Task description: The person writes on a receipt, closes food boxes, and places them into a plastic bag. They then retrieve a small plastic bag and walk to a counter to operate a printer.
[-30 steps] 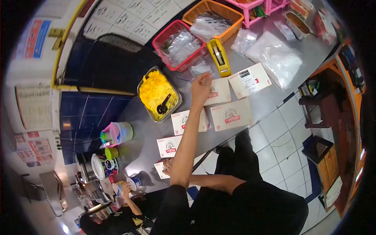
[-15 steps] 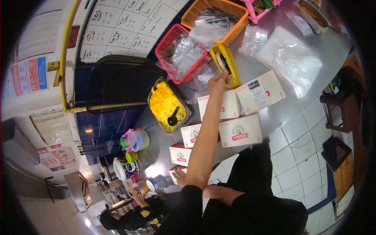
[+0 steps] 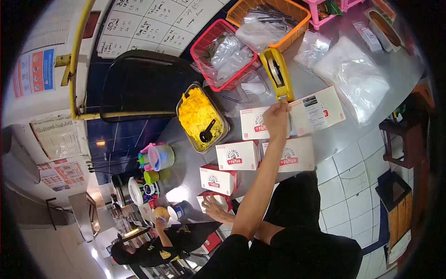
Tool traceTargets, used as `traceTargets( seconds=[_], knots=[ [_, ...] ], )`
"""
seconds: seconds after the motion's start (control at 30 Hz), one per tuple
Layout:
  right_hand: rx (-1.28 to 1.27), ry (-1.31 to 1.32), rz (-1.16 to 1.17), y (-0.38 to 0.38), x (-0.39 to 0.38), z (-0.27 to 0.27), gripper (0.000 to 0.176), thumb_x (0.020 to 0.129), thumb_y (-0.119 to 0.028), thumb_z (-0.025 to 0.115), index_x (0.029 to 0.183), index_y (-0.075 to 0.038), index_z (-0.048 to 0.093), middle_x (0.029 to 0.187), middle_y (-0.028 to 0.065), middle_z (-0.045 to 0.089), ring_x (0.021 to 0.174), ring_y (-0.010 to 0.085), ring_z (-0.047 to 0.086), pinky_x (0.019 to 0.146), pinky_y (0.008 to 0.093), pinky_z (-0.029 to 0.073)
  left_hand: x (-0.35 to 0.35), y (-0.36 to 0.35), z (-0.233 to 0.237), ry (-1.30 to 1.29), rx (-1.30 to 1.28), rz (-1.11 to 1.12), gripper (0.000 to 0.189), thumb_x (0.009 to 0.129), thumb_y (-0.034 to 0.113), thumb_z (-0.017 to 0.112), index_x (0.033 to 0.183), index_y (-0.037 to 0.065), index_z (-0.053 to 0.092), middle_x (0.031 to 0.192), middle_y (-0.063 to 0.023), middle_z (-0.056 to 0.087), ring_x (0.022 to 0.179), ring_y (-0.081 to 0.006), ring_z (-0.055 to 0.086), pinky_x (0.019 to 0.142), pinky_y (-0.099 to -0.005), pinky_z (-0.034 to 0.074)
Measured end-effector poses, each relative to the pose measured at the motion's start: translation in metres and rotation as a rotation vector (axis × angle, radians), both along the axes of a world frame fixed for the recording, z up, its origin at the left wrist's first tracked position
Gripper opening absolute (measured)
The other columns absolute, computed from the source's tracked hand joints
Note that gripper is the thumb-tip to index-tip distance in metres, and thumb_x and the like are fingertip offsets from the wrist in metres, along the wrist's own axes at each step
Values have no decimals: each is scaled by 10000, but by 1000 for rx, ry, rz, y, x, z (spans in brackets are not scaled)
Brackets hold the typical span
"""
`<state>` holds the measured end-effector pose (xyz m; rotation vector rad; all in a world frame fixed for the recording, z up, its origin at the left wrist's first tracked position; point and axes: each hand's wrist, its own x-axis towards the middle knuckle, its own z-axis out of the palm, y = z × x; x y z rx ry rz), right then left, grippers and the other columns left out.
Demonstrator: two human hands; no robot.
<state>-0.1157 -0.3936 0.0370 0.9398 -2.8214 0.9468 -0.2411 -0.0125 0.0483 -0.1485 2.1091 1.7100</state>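
Worktop (image 3: 299, 83), stainless steel, viewed from above.

1. Far left: plastic tubs (image 3: 158, 156), standing together near the wall.
2. Right hand (image 3: 213, 208): lying flat with fingers spread on the end carton (image 3: 222, 199), the last in a staggered row of red-and-white printed cartons. It presses down and does not grip.
3. Next two cartons (image 3: 218, 179) (image 3: 237, 156): closed, lying close together but not touching.
4. Steel tray (image 3: 222, 116) of yellow food: a black scoop (image 3: 206, 132) rests in it. The tray sits just beside the carton row.
5. Red basket (image 3: 204, 44): holds clear bags and sits behind the tray.
6. Left hand (image 3: 277, 118): arm fully extended, fingers bunched at the right end of the far carton (image 3: 255, 124) and touching it (whether they pinch anything there, I cannot tell). My two hands are well apart, with two cartons between them.
7. Yellow tape dispenser (image 3: 278, 72): just beyond the left hand, its lower end near my fingers.
8. Labelled carton (image 3: 318, 111): just to the right of the left hand.
9. Clear bags (image 3: 355, 76): piled at the far right.
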Motion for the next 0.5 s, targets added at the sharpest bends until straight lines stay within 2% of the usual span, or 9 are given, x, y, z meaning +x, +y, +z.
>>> traceTargets(
  seconds=[0.1, 0.17, 0.2, 0.27, 0.33, 0.4, 0.43, 0.47, 0.5],
  knots=[
    [35, 6, 0, -4, -2, -3, 301, 904, -255, 556, 1162, -197, 699, 1435, 75, 500, 1397, 367, 354, 1080, 696, 270, 0, -1, -6, 68, -101, -19, 269, 914, 227, 715, 834, -29, 703, 715, -37, 692, 647, -102, 599, 632, -259, 463],
    [73, 26, -11, -15, -1, -8, 300, 903, -255, 558, 1159, -198, 702, 1434, 70, 501, 1399, 365, 352, 1080, 697, 270, -3, 0, -7, 199, -224, -53, 243, 876, 257, 714, 773, 38, 731, 685, -36, 684, 625, -152, 609, 639, -301, 470],
    [37, 45, -49, -22, 1, -15, 280, 886, -258, 589, 1116, -201, 737, 1452, 13, 492, 1417, 347, 333, 1090, 690, 269, -4, 2, -6, 200, -221, -22, 243, 876, 257, 714, 773, 38, 731, 685, -36, 684, 625, -152, 609, 639, -301, 470],
    [400, 284, -195, -57, 7, -37, 283, 891, -239, 576, 1119, -187, 734, 1461, 27, 488, 1423, 346, 326, 1096, 688, 257, -6, 0, 1, 416, -598, -121, 212, 844, 272, 704, 782, 70, 722, 709, -102, 695, 665, -297, 666, 649, -382, 502],
    [424, 281, -150, -87, 9, -64, 274, 887, -225, 572, 1095, -174, 743, 1467, 36, 489, 1429, 354, 319, 1110, 682, 239, -8, -6, -9, 527, -675, -98, 200, 822, 279, 694, 773, 85, 697, 746, -139, 693, 726, -391, 661, 661, -451, 512],
    [509, 578, -463, -111, 5, -101, 273, 875, -219, 580, 1090, -169, 740, 1458, 52, 496, 1434, 366, 310, 1112, 691, 224, 2, -24, 25, 561, -462, -79, 228, 840, 268, 688, 752, 59, 664, 750, -119, 700, 715, -374, 662, 650, -469, 511],
    [254, 319, -211, -75, 1, -63, 266, 866, -218, 590, 1075, -162, 743, 1453, 60, 498, 1435, 373, 308, 1106, 701, 222, 14, -42, 52, 586, -404, -94, 163, 874, 198, 676, 800, 53, 690, 719, -98, 693, 697, -284, 681, 628, -405, 512],
    [4, 3, -6, -32, -4, -19, 258, 857, -217, 600, 1061, -155, 746, 1447, 68, 501, 1435, 380, 306, 1100, 711, 220, 24, -70, 68, 568, -415, -59, 163, 874, 198, 676, 800, 53, 690, 719, -98, 693, 697, -284, 681, 628, -405, 512],
    [1, 5, -5, -31, -7, -16, 260, 848, -214, 609, 1060, -147, 744, 1441, 73, 503, 1434, 388, 302, 1099, 716, 217, 33, -99, 86, 481, -303, -77, 112, 886, 146, 669, 844, 47, 703, 740, -82, 698, 711, -223, 679, 637, -353, 509]
  ],
)
